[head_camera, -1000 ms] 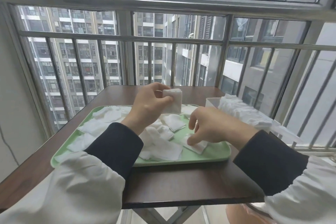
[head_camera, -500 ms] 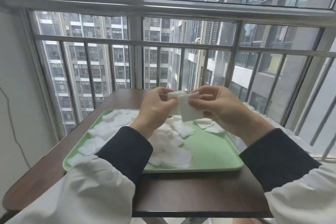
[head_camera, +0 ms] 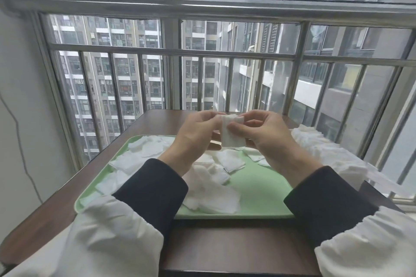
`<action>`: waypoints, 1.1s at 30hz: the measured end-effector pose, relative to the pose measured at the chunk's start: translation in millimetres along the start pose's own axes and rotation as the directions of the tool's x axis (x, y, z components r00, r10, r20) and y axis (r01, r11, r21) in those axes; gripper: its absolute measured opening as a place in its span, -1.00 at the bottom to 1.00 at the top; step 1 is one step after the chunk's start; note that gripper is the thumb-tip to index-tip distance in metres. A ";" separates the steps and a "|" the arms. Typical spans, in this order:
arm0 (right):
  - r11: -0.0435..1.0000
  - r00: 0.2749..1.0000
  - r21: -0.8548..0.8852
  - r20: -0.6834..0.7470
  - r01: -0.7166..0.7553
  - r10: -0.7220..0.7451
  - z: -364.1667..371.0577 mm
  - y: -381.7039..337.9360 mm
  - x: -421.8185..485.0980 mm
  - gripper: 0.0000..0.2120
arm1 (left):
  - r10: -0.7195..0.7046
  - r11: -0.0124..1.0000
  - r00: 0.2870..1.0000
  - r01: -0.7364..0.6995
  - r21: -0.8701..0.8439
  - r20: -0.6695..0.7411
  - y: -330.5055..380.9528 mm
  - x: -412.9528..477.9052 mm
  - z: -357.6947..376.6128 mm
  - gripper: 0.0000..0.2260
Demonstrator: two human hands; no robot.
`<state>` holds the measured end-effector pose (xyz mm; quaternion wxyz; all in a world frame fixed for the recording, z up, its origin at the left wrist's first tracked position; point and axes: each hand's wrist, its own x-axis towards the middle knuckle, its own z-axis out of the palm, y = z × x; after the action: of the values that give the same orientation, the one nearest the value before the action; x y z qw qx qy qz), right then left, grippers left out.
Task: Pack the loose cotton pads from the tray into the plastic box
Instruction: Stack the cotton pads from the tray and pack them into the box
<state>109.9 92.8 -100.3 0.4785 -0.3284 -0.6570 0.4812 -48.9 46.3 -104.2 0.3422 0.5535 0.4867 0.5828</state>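
Observation:
Above the green tray (head_camera: 258, 189) both hands hold a small stack of white cotton pads (head_camera: 231, 135). My left hand (head_camera: 195, 135) pinches its left edge and my right hand (head_camera: 263, 130) pinches its right side with thumb and fingers. Several loose cotton pads (head_camera: 211, 195) lie scattered over the tray, more at its left (head_camera: 135, 157). At the right of the table a long row of packed pads (head_camera: 324, 153) stands on edge; the plastic box around them is hard to make out.
The tray sits on a dark brown table (head_camera: 220, 245) whose front edge is close to me. A metal window railing (head_camera: 225, 54) stands right behind the table, and a white wall (head_camera: 20, 119) is on the left.
My right hand picked a pad off the tray's right side and brought it up to the pads in my left hand. Both hands now hold the stack together, slightly higher.

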 end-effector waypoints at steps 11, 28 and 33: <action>0.841 0.992 -0.527 -0.047 -0.121 0.113 -4.0 5.2 11.0 -0.89 | 0.006 1.000 0.965 -0.001 0.020 -0.264 -4.4 5.4 -11.5 -0.82; 0.739 0.975 -0.668 0.098 -0.084 0.199 -4.8 22.2 13.8 -0.96 | 0.015 0.999 0.938 0.003 0.051 -0.345 -6.7 6.3 -11.8 -0.85; 0.903 0.997 -0.429 0.071 0.001 0.033 -4.7 7.8 7.6 -0.97 | 0.027 0.997 0.904 0.008 0.080 -0.427 -5.4 7.1 -13.8 -0.80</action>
<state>111.7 103.6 -104.9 0.3652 -0.4121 -0.7619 0.3412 -64.2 51.9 -106.0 0.2019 0.4278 0.5701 0.6718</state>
